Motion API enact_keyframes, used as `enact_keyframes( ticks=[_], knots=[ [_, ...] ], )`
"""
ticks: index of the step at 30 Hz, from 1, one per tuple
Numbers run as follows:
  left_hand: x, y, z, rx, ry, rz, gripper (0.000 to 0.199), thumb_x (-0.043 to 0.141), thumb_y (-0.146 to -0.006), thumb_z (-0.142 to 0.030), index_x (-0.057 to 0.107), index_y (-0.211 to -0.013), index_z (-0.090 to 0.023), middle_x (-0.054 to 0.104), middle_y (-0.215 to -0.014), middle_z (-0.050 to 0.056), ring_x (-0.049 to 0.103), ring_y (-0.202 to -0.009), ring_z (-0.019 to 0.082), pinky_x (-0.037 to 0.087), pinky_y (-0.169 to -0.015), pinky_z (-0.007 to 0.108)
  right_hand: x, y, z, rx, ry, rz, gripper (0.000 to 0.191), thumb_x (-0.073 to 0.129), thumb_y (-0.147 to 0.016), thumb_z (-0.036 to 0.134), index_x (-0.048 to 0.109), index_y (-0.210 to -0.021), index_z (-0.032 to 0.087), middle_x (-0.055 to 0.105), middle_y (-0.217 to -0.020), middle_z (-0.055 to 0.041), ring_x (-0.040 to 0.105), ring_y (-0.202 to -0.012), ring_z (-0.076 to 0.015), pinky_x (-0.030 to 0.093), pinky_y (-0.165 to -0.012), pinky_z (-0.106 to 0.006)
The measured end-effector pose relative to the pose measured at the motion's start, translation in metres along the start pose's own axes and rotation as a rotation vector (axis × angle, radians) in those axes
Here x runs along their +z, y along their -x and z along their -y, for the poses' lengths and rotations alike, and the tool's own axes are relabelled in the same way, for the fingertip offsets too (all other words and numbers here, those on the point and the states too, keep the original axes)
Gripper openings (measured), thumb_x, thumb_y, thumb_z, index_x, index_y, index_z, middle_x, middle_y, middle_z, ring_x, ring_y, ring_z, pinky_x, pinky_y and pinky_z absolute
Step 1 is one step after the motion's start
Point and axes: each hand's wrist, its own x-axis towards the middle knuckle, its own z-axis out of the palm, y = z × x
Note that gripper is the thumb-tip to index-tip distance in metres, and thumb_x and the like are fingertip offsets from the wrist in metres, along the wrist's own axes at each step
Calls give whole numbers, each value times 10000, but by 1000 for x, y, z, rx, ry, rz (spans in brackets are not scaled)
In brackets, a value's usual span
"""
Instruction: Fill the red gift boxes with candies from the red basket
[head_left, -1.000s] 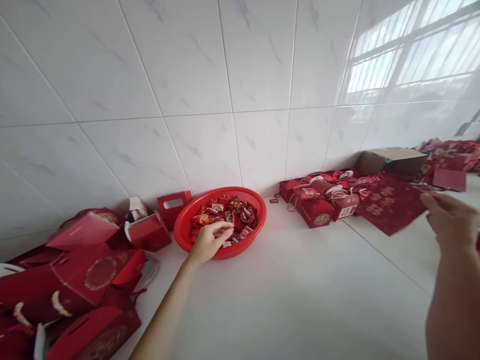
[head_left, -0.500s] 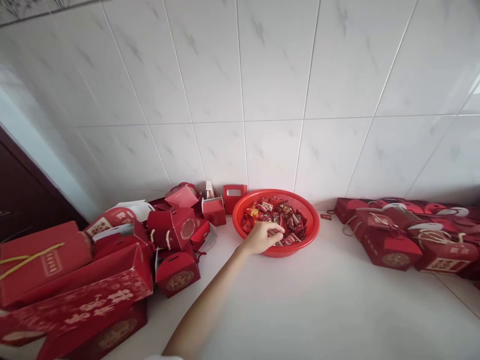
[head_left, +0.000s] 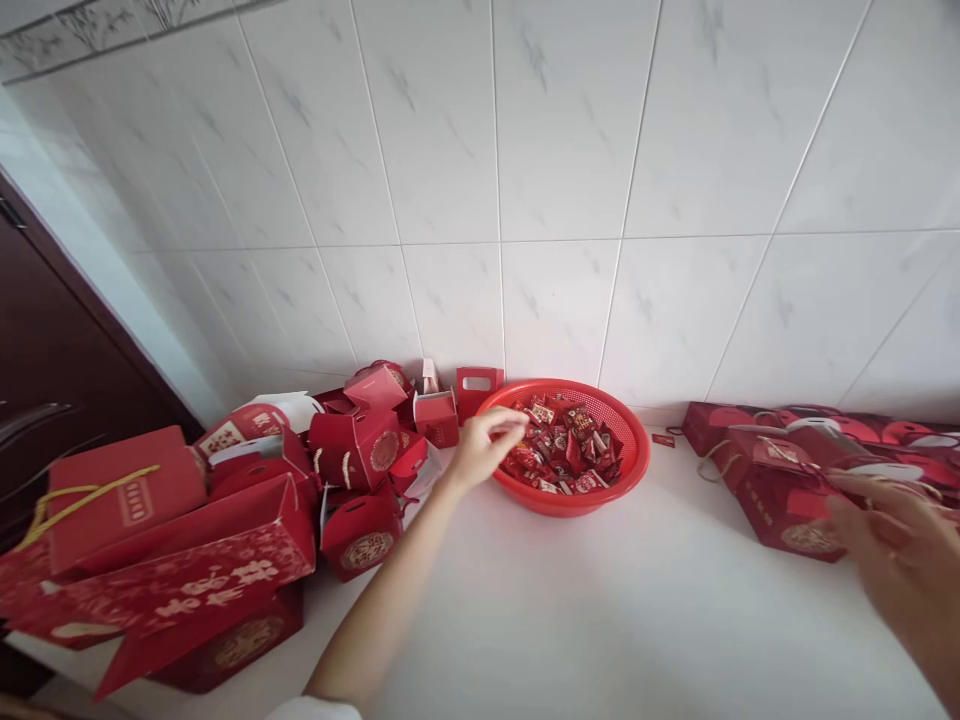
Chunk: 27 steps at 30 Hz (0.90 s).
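Note:
My left hand (head_left: 486,448) is over the left rim of a red plastic basket (head_left: 634,480), its thumb and fingers pinched together. Whatever may be between the fingertips is too small to make out. Inside the basket lies a heap of small wrapped sweets (head_left: 574,445) in mostly red and dark wrappers. At the right edge, my right hand (head_left: 896,545) is slightly blurred, with fingers stretched out and apart and nothing visible in them. It is in front of the closed red gift boxes (head_left: 784,500) and hides part of them; contact cannot be told.
A pile of red gift boxes (head_left: 360,445) fills the left side, with a large open red box (head_left: 225,560) in front. A small red packet (head_left: 663,440) lies right of the basket on the white counter (head_left: 600,620). A tiled wall (head_left: 555,310) rises behind.
My left hand has drawn back left from the sweets to the basket's rim. My right hand has come into view at the right. The orange-yellow sweet near the left rim no longer shows.

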Motion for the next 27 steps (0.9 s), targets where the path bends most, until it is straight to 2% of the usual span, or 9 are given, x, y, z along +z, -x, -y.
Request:
enact_keyframes(
  ticks=[3,6,8,11,13,17,22,24,27],
  knots=[
    [-47,-6,-16,14,-225,-151,247,611,-824,-353,737,-956,-187,771,-1022,90,724,-933,239,582,-904,402,31,8,21,-5,-180,186,405,606,-782,551,684,-1017,230,737,-753,-68,740,-655,-272,604,-643,-370],
    [-99,3,-32,23,-614,-251,237,575,-826,-307,731,-972,-204,749,-1102,92,678,-1059,279,516,-1005,460,47,14,43,-193,-245,314,341,592,-849,538,695,-968,235,746,-984,-101,708,-601,-210,597,-581,-340],
    [-132,16,-34,-31,-810,-313,228,584,-784,-250,726,-959,-214,737,-1142,100,641,-1132,331,467,-1045,513,52,14,55,-283,-280,355,317,576,-899,526,701,-946,238,728,-1064,-115,686,-584,-185,575,-515,-313],
    [-169,37,-24,-123,-900,-342,216,643,-672,-219,721,-872,-242,754,-1053,104,661,-1044,381,480,-972,531,60,10,74,-347,-351,369,316,571,-930,514,707,-915,229,716,-1058,-128,662,-570,-175,532,-433,-289],
    [-181,45,-17,-174,-936,-326,193,633,-654,-233,723,-825,-236,762,-949,89,685,-938,366,517,-856,492,64,8,88,-377,-387,399,306,570,-941,494,711,-922,223,713,-1057,-129,660,-574,-171,535,-439,-292],
    [-180,44,-27,-232,-981,-248,186,567,-649,-207,722,-748,-236,757,-731,29,688,-706,261,505,-637,337,71,9,113,-431,-443,463,261,555,-956,423,713,-928,217,722,-1032,-116,671,-609,-167,566,-519,-300],
    [-164,43,-86,-199,-947,-301,161,553,-705,-198,706,-743,-233,723,-659,0,658,-619,230,498,-595,328,79,12,130,-464,-509,486,212,543,-962,355,707,-922,225,737,-1008,-87,681,-677,-172,565,-576,-291],
    [-154,46,-110,-55,-905,-309,157,545,-769,-221,701,-771,-240,725,-727,-9,660,-661,211,529,-649,340,82,13,139,-465,-520,510,208,537,-972,353,699,-952,224,739,-984,-76,681,-700,-172,566,-614,-291],
    [-129,45,-131,305,-658,-107,186,544,-843,-200,630,-684,-242,703,-730,-20,668,-747,184,566,-831,345,83,15,157,-450,-558,562,237,524,-989,391,675,-1038,216,729,-906,-67,687,-763,-191,559,-659,-295]
  ],
)
